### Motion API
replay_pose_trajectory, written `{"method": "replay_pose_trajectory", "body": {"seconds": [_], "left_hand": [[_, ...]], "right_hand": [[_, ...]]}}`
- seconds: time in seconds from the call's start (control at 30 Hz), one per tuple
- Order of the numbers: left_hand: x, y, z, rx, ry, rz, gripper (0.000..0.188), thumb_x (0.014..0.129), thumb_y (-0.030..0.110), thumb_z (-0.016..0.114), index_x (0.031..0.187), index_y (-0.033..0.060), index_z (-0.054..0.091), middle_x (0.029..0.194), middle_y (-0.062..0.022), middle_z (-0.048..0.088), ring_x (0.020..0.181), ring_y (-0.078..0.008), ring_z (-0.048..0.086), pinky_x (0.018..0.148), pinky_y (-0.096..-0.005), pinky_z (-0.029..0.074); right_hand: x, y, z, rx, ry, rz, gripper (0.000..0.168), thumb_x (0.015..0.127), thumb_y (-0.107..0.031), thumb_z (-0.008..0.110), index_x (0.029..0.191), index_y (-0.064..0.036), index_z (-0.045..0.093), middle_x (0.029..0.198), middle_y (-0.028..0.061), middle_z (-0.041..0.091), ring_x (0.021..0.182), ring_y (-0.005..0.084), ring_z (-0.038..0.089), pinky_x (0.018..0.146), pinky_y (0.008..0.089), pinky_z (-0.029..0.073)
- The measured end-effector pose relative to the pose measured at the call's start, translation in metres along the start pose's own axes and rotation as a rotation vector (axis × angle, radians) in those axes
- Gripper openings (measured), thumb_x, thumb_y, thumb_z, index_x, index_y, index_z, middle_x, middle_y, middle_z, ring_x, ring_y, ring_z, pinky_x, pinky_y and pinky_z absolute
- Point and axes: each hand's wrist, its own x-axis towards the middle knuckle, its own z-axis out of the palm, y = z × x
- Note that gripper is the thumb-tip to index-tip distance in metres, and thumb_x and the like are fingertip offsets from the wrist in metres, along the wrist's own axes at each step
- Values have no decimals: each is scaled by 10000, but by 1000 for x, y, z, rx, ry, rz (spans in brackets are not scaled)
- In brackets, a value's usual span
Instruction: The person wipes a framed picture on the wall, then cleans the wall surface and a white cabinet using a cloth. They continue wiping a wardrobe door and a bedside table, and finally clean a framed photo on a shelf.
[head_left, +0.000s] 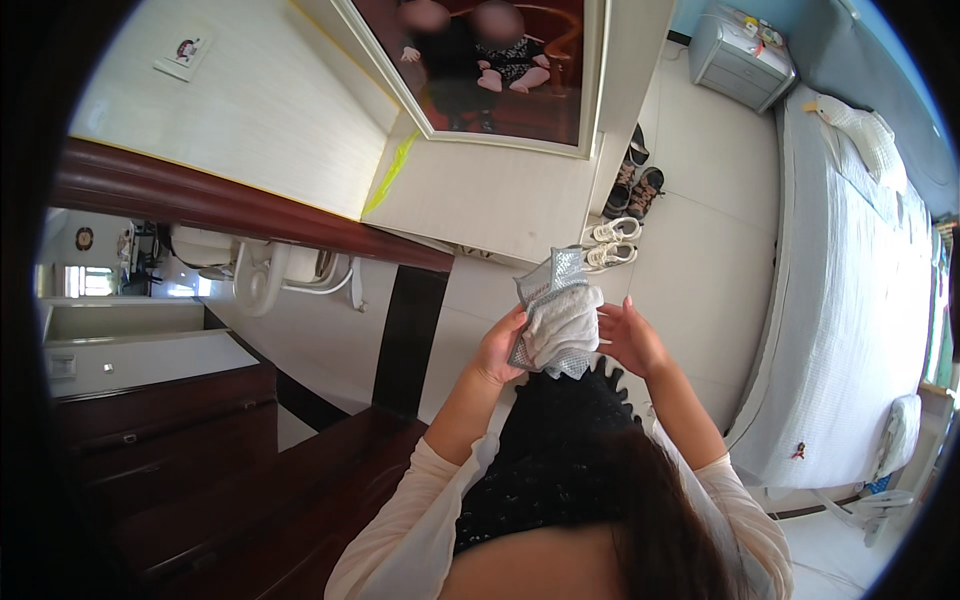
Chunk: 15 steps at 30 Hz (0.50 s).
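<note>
In front of my body, my left hand (501, 346) grips a silvery, textured pouch or wrapper (551, 276) by its left side. A folded white cloth (564, 322) lies on top of the silvery material, which shows above and below it. My right hand (631, 337) is at the cloth's right edge, thumb raised and fingers spread; its fingertips are partly hidden behind the bundle, so I cannot tell whether they press on it.
A pale cabinet top (487, 195) carries a large framed picture (510, 139). Beside the cabinet, white sneakers (611, 244) and dark shoes (645, 191) stand on the tiled floor. A bed (840, 300) is at right, a grey nightstand (739, 71) beyond it, dark red wooden furniture (187, 465) at lower left.
</note>
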Motion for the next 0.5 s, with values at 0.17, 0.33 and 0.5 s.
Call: {"method": "replay_pose_trajectory", "body": {"seconds": [0.17,0.33,0.5], "left_hand": [[-25,-13,16,409,199,78,477,891,267,522,1275,20,383,1225,-107,500,1138,-226,493,940,-380,421],[-59,-28,23,297,438,28,324,933,229,448,1197,44,479,1162,-107,542,1061,-193,521,892,-339,433],[-83,-67,20,796,695,477,312,889,189,537,1156,30,504,1123,-87,553,1015,-185,525,861,-324,425]], "right_hand": [[-25,23,38,-181,25,-225,315,921,-193,494,1169,1,468,1029,78,590,919,143,578,774,287,481],[-49,47,52,-97,120,-375,159,894,-74,522,1040,-15,499,889,59,619,789,133,604,709,269,499],[-78,56,71,38,80,-435,166,888,-70,533,1038,-10,496,885,78,620,792,147,610,702,297,512]]}}
